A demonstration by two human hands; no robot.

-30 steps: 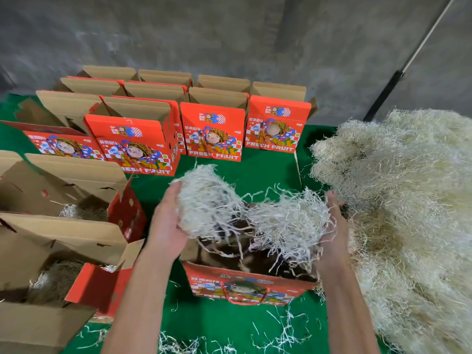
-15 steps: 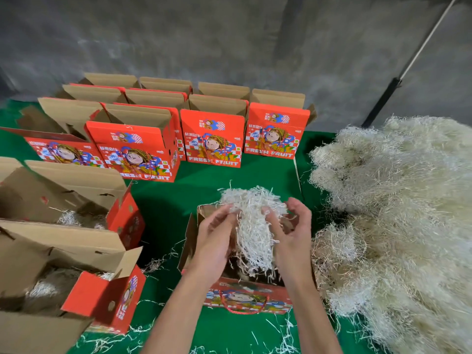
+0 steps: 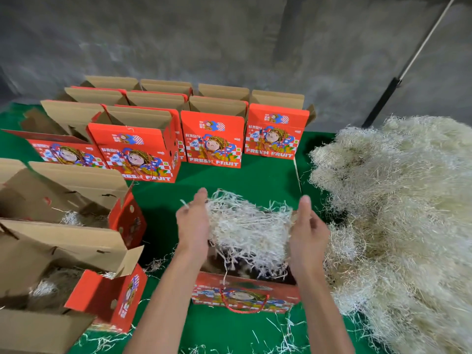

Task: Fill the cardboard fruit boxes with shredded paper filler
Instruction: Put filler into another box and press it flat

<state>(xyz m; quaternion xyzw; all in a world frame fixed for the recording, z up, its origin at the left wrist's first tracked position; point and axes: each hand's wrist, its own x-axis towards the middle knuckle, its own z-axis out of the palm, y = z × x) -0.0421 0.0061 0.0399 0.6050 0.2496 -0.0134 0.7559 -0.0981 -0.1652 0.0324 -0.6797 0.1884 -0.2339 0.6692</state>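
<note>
Grip: left hand (image 3: 193, 226) and right hand (image 3: 307, 232), fingers straight, press a wispy filler clump (image 3: 249, 229).
It sits over the open red cardboard box (image 3: 245, 295).

We see an evenly lit scene, moderately bright, with soft light that seems to fall from above. The grey wall (image 3: 178, 42) behind is dimmer and smeared, its texture lost. Shadows are soft: a dark patch lies on the green cloth (image 3: 250, 180) between the open boxes (image 3: 76, 238) at left and the near box (image 3: 245, 295), and that box's interior is dark. The shredded-paper heap (image 3: 398, 213) reads pale, nearly washed out, its right side streaked with motion blur. Both hands are slightly blurred. Wide-angle distortion bends the edges; the leaning pole (image 3: 408, 65) slants sharply. We find no hard glare.
</note>
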